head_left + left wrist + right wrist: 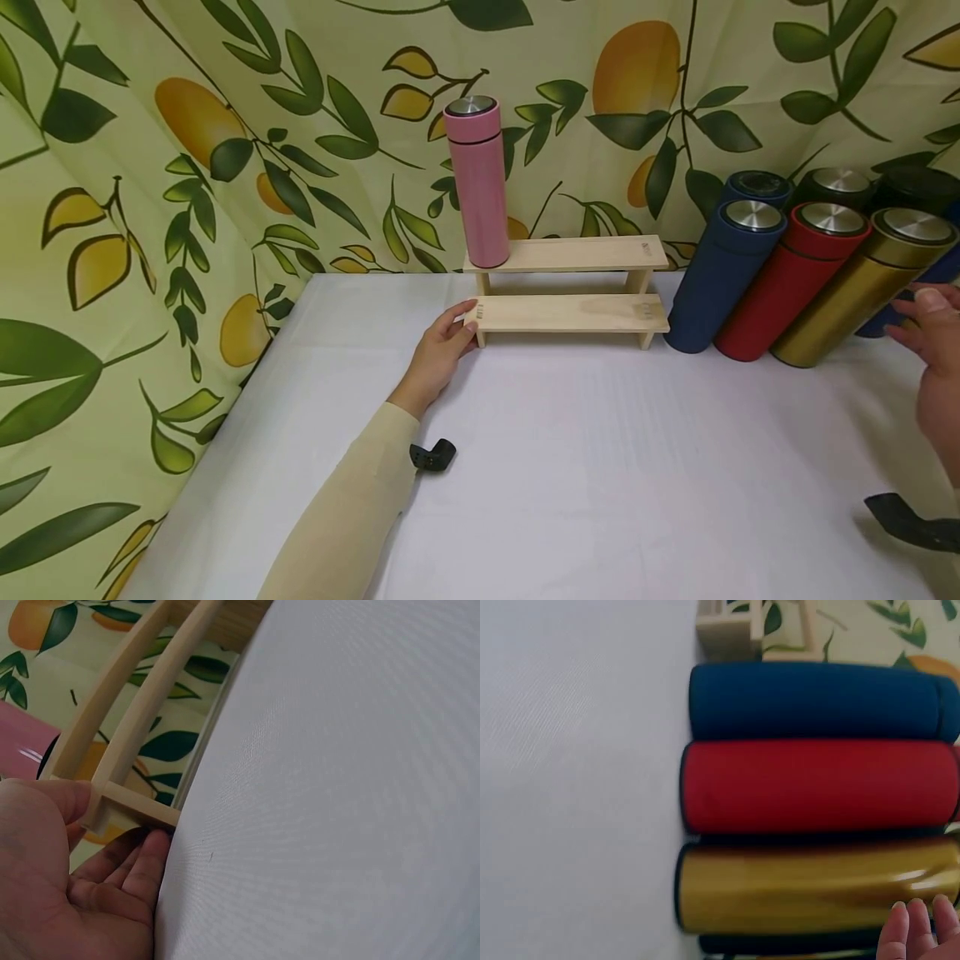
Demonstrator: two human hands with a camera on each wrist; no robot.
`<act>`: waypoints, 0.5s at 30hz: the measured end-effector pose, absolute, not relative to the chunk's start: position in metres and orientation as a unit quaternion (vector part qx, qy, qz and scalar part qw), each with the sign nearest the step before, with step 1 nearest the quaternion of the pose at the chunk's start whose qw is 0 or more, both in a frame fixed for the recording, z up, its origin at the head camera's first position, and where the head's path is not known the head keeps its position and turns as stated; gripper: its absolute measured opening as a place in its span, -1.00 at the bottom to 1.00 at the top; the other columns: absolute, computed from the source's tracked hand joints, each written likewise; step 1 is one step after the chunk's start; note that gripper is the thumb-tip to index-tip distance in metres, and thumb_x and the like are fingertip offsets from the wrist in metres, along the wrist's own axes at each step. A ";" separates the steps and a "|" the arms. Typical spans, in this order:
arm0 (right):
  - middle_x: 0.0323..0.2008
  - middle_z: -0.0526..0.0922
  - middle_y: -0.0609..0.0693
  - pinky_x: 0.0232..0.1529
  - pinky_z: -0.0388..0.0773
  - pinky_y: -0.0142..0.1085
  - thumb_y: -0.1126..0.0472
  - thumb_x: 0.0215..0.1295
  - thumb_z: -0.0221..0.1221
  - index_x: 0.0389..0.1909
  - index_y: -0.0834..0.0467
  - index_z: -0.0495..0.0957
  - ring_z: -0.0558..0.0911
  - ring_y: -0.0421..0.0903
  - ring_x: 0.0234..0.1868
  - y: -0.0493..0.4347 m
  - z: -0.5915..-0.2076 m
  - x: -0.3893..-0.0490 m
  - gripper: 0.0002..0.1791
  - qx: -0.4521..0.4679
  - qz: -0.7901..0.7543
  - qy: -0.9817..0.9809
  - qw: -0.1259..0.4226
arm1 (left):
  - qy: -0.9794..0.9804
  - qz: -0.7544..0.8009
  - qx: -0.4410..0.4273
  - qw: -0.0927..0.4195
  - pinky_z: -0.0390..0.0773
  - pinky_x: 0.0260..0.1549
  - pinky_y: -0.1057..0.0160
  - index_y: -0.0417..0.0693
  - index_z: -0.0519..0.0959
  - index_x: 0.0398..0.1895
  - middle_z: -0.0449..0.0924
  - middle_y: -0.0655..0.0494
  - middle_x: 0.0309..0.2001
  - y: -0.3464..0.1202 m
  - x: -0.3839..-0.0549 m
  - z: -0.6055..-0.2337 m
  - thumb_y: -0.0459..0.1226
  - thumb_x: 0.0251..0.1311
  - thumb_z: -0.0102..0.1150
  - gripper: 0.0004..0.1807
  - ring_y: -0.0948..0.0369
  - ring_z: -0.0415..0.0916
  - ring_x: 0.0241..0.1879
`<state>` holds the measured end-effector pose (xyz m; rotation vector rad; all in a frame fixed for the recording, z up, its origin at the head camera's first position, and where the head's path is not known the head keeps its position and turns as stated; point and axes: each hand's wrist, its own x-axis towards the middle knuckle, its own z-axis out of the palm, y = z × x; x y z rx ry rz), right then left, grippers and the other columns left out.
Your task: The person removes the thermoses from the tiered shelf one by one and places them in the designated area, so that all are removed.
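Observation:
My left hand (438,354) grips the left end of the lower shelf of a two-step wooden stand (570,313). In the left wrist view, the thumb and fingers (154,859) lie about that end of the stand (139,804). A pink thermos flask (480,187) with a steel-topped lid stands upright on the left end of the upper shelf. At the right edge, my right hand (933,333) is beside a gold thermos flask (862,287), fingers extended. In the right wrist view, its fingertips overlap the gold flask (810,889); contact cannot be told.
A blue flask (723,283) and a red flask (791,287) stand between the stand and the gold one. Several darker flasks (836,185) are behind, partly hidden. White cloth (562,467) covers the table. A leaf-and-fruit patterned curtain (337,75) hangs behind and at left.

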<state>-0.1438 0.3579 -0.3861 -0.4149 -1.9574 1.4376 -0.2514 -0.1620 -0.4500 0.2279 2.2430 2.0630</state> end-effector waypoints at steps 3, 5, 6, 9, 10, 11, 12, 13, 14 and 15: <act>0.34 0.46 -0.20 0.46 0.36 -0.32 0.16 0.82 -0.09 0.63 0.00 0.29 0.49 -0.22 0.34 0.348 -0.383 -0.141 -0.52 -0.122 0.502 -0.779 0.355 | 0.737 0.670 0.075 0.041 0.59 0.30 0.05 0.08 0.46 0.61 0.53 -0.19 0.41 -0.162 -0.251 -0.449 -0.26 0.70 0.13 -0.50 0.00 0.57 0.33; 0.34 0.47 -0.14 0.38 0.43 -0.37 0.17 0.83 -0.12 0.66 0.01 0.23 0.51 -0.19 0.33 0.340 -0.379 -0.139 -0.51 -0.103 0.502 -0.783 0.352 | 0.740 0.667 0.075 0.041 0.59 0.30 0.04 0.07 0.45 0.61 0.53 -0.21 0.42 -0.162 -0.251 -0.449 -0.26 0.70 0.13 -0.50 -0.02 0.58 0.33; 0.34 0.48 -0.13 0.34 0.45 -0.42 0.17 0.84 -0.14 0.66 0.02 0.20 0.51 -0.17 0.32 0.336 -0.376 -0.138 -0.50 -0.094 0.503 -0.785 0.348 | 0.742 0.665 0.074 0.041 0.59 0.29 0.05 0.07 0.45 0.61 0.54 -0.21 0.41 -0.162 -0.251 -0.449 -0.25 0.70 0.13 -0.50 -0.02 0.58 0.32; 0.31 0.53 0.01 0.17 0.52 -0.54 0.24 0.80 -0.07 0.62 0.13 0.24 0.56 -0.08 0.27 0.321 -0.370 -0.136 -0.52 -0.040 0.569 -0.746 0.344 | 0.743 0.663 0.074 0.041 0.59 0.29 0.04 0.06 0.45 0.62 0.54 -0.23 0.41 -0.162 -0.251 -0.449 -0.25 0.70 0.13 -0.49 -0.03 0.58 0.32; 0.32 0.52 0.03 0.14 0.53 -0.55 0.24 0.80 -0.06 0.61 0.14 0.24 0.56 -0.07 0.28 0.316 -0.368 -0.135 -0.52 -0.022 0.583 -0.739 0.337 | 0.744 0.663 0.073 0.042 0.59 0.30 0.04 0.06 0.45 0.62 0.53 -0.23 0.41 -0.162 -0.251 -0.449 -0.25 0.70 0.13 -0.49 -0.03 0.58 0.33; 0.33 0.52 0.08 0.14 0.53 -0.54 0.27 0.79 -0.05 0.61 0.17 0.24 0.55 -0.04 0.29 0.311 -0.368 -0.135 -0.52 0.007 0.615 -0.717 0.328 | 0.743 0.664 0.072 0.042 0.59 0.30 0.05 0.07 0.45 0.62 0.54 -0.22 0.41 -0.162 -0.251 -0.449 -0.25 0.70 0.13 -0.49 -0.02 0.58 0.33; 0.34 0.51 0.12 0.16 0.53 -0.53 0.29 0.78 -0.04 0.60 0.19 0.24 0.55 -0.02 0.29 0.307 -0.367 -0.135 -0.51 0.034 0.642 -0.697 0.318 | 0.743 0.665 0.072 0.042 0.58 0.30 0.05 0.07 0.45 0.62 0.53 -0.22 0.42 -0.162 -0.251 -0.449 -0.25 0.70 0.13 -0.49 -0.01 0.58 0.33; 0.34 0.51 0.16 0.15 0.54 -0.52 0.32 0.76 -0.02 0.59 0.21 0.24 0.55 0.00 0.29 0.302 -0.367 -0.136 -0.51 0.062 0.668 -0.676 0.306 | 0.742 0.665 0.073 0.042 0.58 0.30 0.05 0.07 0.45 0.62 0.53 -0.22 0.42 -0.161 -0.251 -0.449 -0.25 0.70 0.13 -0.49 -0.02 0.57 0.34; 0.34 0.50 0.18 0.17 0.53 -0.52 0.34 0.75 -0.01 0.59 0.23 0.23 0.56 0.01 0.29 0.298 -0.367 -0.136 -0.50 0.090 0.687 -0.660 0.292 | 0.742 0.665 0.073 0.042 0.58 0.31 0.04 0.06 0.45 0.62 0.52 -0.22 0.42 -0.161 -0.251 -0.448 -0.26 0.70 0.12 -0.50 -0.02 0.57 0.34; 0.35 0.49 0.19 0.18 0.53 -0.51 0.36 0.74 -0.02 0.59 0.25 0.21 0.56 0.01 0.29 0.293 -0.368 -0.138 -0.50 0.115 0.692 -0.655 0.279 | 0.741 0.666 0.073 0.042 0.58 0.31 0.04 0.06 0.45 0.62 0.52 -0.22 0.43 -0.161 -0.251 -0.448 -0.26 0.70 0.12 -0.50 -0.02 0.57 0.34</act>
